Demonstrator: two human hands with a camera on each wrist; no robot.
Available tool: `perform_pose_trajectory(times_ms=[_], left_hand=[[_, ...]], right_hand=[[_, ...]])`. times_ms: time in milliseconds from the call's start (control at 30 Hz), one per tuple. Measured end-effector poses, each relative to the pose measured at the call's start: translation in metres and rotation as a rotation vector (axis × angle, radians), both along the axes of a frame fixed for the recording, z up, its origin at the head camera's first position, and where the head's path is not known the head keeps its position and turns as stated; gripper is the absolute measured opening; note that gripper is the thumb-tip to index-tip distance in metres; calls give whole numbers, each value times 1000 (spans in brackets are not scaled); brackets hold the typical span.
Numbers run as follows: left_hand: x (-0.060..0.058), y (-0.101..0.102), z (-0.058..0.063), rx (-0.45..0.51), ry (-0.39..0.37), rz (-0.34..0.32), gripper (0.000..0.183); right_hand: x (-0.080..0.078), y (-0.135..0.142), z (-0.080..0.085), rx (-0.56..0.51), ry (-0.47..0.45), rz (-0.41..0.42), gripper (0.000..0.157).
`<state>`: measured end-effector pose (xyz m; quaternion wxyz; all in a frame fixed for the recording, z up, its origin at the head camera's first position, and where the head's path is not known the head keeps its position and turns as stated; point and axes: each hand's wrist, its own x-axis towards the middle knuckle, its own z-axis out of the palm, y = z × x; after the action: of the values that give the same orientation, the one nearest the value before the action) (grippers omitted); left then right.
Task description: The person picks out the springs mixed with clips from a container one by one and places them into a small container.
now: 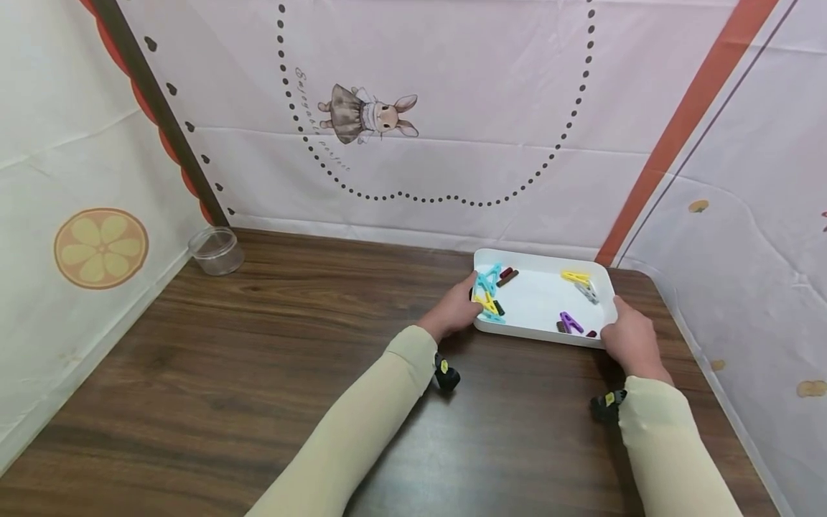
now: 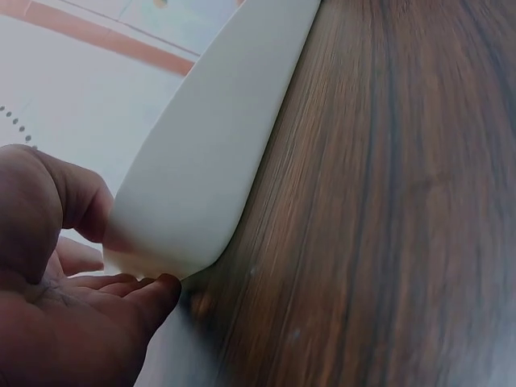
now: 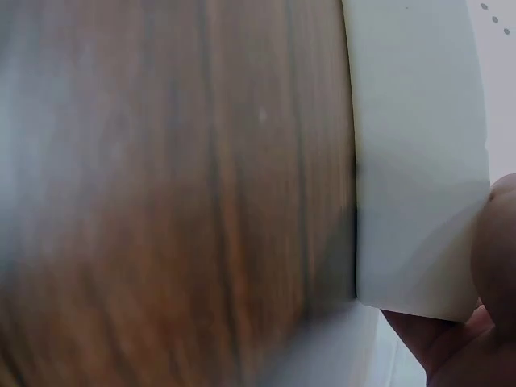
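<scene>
A white rectangular tray (image 1: 533, 294) is at the far right of the table, held at both short ends. My left hand (image 1: 455, 307) grips its left end, thumb over the rim and fingers against the outside wall, as the left wrist view shows. The right hand (image 1: 632, 336) grips the right end near the front corner. Inside at the left lie blue clips (image 1: 489, 278), a yellow clip (image 1: 486, 304) and small dark pieces (image 1: 507, 278). Towards the right are another yellow clip (image 1: 576, 277), a grey clip (image 1: 586, 292), a purple clip (image 1: 571, 322) and small brown pieces (image 1: 562, 327).
A clear round plastic container (image 1: 217, 251) stands at the table's far left corner. Printed cloth (image 1: 452, 93) hangs behind the brown wooden table (image 1: 258, 373) and along both sides. Black wrist cameras (image 1: 446, 375) hang below the cuffs.
</scene>
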<state>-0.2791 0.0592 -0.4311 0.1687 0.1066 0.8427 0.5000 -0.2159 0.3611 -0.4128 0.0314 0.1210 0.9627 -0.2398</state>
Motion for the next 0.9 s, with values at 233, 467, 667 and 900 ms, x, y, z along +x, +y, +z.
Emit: perform_pose_trajectory(times_ms=[233,467,667,900], left_hand=[[-1,-8,1,-25,5,8,77],[-3,-19,0,-34,-4,24,77],[-2,-31,0,-41,15,32,76],[1,-40,3,-29,26,37,75]], right_hand=[[-3,-8,1,31,35,40,69],[-5,-18,1,50,25,65,68],[-7,-28,1,70,5,78,67],[-10,-37,3,65,-23,81,68]])
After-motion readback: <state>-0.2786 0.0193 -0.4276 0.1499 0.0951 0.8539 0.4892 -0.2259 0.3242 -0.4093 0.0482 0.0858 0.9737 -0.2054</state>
